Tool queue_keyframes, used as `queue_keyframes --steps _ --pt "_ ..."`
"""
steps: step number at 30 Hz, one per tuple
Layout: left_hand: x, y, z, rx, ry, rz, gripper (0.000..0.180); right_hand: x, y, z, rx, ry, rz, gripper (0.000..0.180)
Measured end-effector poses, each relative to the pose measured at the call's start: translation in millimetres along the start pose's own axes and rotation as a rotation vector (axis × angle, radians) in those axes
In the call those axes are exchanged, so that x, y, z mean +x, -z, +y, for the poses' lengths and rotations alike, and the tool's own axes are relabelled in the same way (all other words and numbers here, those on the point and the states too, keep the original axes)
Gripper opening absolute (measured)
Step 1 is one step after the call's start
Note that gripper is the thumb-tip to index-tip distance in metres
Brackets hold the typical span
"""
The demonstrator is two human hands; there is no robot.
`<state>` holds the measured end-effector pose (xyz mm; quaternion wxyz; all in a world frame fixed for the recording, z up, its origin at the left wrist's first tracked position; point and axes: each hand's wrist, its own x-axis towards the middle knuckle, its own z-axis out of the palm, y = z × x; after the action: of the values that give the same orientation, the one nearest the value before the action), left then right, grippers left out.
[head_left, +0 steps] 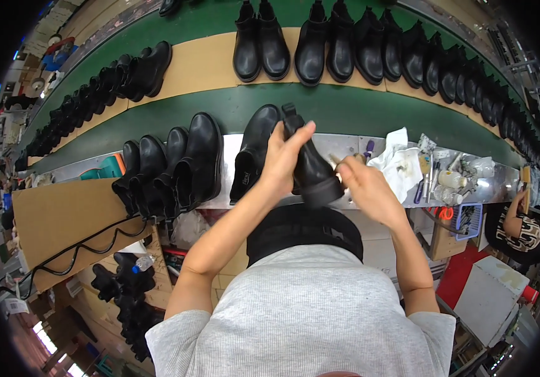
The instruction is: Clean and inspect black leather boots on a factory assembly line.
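My left hand [280,157] grips a black ankle boot [315,168] by its shaft, thumb along the near side. The boot is tilted, with its pull tab up and away from me and its sole end toward my waist. My right hand [362,184] is closed beside the boot's lower end, thumb and fingers pinched together. Something small and thin seems to stick out of its fingers, too small to name. Just left of the held boot, another black boot [256,141] lies on the metal ledge [229,151]. A crumpled white cloth [398,162] lies right of my right hand.
Several black boots [201,144] rest along the ledge at left, above a cardboard sheet [62,217]. Beyond, a green conveyor belt [219,103] carries rows of boots [339,53]. Bottles [452,179] and tools crowd the ledge at right. Another person [521,229] works at far right.
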<state>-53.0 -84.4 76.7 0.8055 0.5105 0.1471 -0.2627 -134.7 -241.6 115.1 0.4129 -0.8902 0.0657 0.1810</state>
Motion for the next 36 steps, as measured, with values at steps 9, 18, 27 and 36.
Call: queue_keyframes --steps 9,18,27,36 --pt "56 -1 -3 0.098 0.068 -0.169 0.038 7 11 33 0.139 -0.046 0.218 0.049" --pt "36 -12 -15 0.091 -0.152 -0.056 0.030 -1 -1 13 -0.197 0.036 0.646 0.031" --pt "21 -3 -29 -0.038 -0.142 0.101 0.040 27 -52 27 0.231 0.116 0.396 0.031" --pt "9 5 -44 0.028 -0.209 0.056 0.038 25 -36 13 -0.075 0.092 0.275 0.024"
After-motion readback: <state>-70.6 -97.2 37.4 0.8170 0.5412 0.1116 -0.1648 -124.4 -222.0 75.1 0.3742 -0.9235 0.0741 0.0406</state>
